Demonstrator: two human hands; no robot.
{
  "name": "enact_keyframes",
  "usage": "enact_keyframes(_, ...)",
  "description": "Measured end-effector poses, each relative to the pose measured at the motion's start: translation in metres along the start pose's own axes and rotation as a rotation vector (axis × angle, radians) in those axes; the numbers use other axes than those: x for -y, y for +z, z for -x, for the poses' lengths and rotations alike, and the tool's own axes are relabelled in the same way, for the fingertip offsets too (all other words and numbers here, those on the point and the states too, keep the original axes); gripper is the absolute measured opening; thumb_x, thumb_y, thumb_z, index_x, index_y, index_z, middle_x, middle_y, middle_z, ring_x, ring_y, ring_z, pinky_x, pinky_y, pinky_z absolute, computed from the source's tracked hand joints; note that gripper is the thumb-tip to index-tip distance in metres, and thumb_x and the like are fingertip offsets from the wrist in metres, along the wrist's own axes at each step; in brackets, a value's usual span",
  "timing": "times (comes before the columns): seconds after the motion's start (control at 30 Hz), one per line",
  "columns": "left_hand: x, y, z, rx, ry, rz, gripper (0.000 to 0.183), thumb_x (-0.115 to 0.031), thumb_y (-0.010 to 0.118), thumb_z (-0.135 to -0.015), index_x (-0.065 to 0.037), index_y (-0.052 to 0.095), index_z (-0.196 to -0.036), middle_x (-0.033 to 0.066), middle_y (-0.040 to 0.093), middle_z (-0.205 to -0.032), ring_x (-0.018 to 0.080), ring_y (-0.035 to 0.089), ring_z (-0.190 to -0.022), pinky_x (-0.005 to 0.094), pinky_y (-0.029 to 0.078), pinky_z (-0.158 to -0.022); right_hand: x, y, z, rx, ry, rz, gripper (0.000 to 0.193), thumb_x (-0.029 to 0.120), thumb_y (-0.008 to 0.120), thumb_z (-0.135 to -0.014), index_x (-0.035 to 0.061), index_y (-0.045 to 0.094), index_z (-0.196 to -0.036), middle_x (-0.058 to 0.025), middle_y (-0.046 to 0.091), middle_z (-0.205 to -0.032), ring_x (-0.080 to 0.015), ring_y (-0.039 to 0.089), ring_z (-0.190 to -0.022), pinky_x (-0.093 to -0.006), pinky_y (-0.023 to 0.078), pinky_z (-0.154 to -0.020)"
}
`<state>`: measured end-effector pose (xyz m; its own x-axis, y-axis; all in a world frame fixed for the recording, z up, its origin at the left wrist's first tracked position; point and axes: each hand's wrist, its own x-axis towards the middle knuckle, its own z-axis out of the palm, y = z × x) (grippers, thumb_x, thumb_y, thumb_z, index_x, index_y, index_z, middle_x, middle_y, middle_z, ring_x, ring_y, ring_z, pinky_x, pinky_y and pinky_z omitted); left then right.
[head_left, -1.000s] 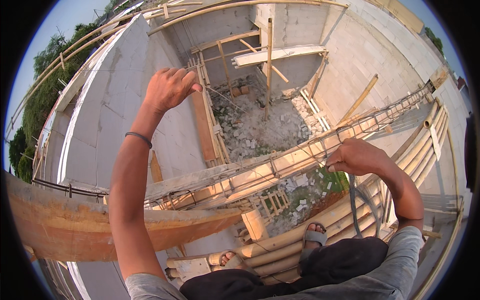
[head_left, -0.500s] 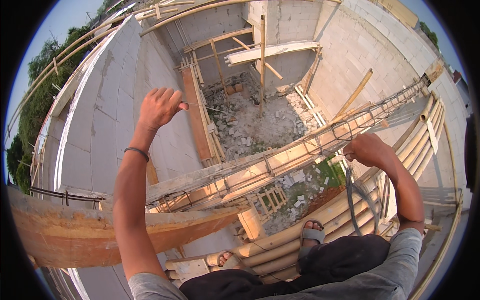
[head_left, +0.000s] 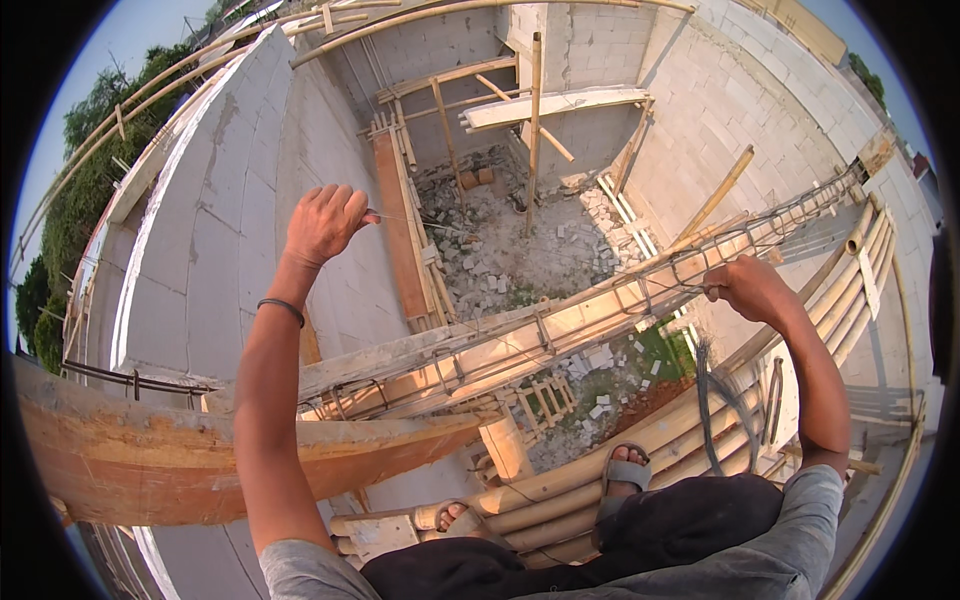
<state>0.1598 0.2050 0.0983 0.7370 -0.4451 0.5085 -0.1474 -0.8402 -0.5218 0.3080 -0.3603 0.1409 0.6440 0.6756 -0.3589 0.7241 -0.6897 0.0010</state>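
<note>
My left hand [head_left: 328,222] is closed in a pinch, raised over the pit side of the beam. From its thumb and fingertip a thin wire [head_left: 405,217] stretches to the right. My right hand [head_left: 748,290] is closed beside the steel rebar cage [head_left: 640,292]. Its fingertips pinch a thin dark strand, wire by its look, which runs to the cage bars. The cage lies along a wooden formwork trough [head_left: 500,350] that crosses the view diagonally. Below my right hand hangs a bundle of grey tie wire [head_left: 707,410].
My sandalled feet stand on lashed bamboo poles [head_left: 570,480]. A thick wooden board [head_left: 240,460] spans the lower left. Far below lies a rubble-strewn floor [head_left: 500,270], between pale block walls [head_left: 740,120]. An upright bamboo pole [head_left: 534,130] rises from it.
My right hand has risen slightly against the rebar cage. My left hand stays raised with the wire. The whole view has shifted a little to the right.
</note>
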Motion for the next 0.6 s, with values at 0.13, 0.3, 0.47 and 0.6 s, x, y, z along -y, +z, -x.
enact_keyframes(0.13, 0.016, -0.004, 0.007, -0.002, -0.018, -0.002, 0.039, -0.045, 0.06, -0.09, -0.013, 0.043, -0.076, 0.0012, 0.045, -0.069, 0.0175, 0.051, -0.062, 0.0324, 0.042, -0.056, -0.021, -0.011, 0.01, 0.347, -0.307, -0.756, 0.021, 0.021, 0.066, -0.088, 0.0018, 0.069, -0.094, -0.0059, 0.067, -0.08, -0.0146, 0.055, -0.065, -0.0312, 0.044, -0.062)
enact_keyframes(0.3, 0.024, -0.009, 0.012, 0.005, -0.058, -0.023, 0.04, -0.043, 0.062, -0.087, -0.011, 0.041, -0.077, 0.0032, 0.043, -0.066, 0.0192, 0.048, -0.06, 0.0328, 0.041, -0.055, -0.054, -0.025, 0.024, -0.198, -0.451, -1.3, 0.027, 0.032, 0.068, -0.091, 0.0055, 0.07, -0.088, 0.0002, 0.059, -0.071, -0.0061, 0.043, -0.058, -0.0235, 0.032, -0.052)
enact_keyframes(0.47, 0.026, -0.012, 0.003, -0.019, -0.042, -0.062, 0.039, -0.044, 0.062, -0.088, -0.011, 0.042, -0.077, 0.0029, 0.044, -0.067, 0.0187, 0.049, -0.06, 0.0332, 0.041, -0.056, -0.072, -0.025, 0.015, -0.528, 0.064, -1.179, 0.029, 0.034, 0.062, -0.096, 0.0079, 0.064, -0.082, 0.007, 0.043, -0.064, -0.0042, 0.032, -0.055, -0.0227, 0.024, -0.05)
enact_keyframes(0.6, 0.036, -0.018, 0.01, 0.018, -0.045, -0.096, 0.038, -0.043, 0.062, -0.088, -0.012, 0.043, -0.077, 0.0026, 0.045, -0.068, 0.0184, 0.051, -0.063, 0.0334, 0.041, -0.057, -0.068, -0.014, 0.009, -0.53, 0.144, -0.83, 0.022, 0.024, 0.059, -0.094, 0.0061, 0.063, -0.081, 0.005, 0.048, -0.065, -0.0081, 0.04, -0.056, -0.0257, 0.032, -0.055)
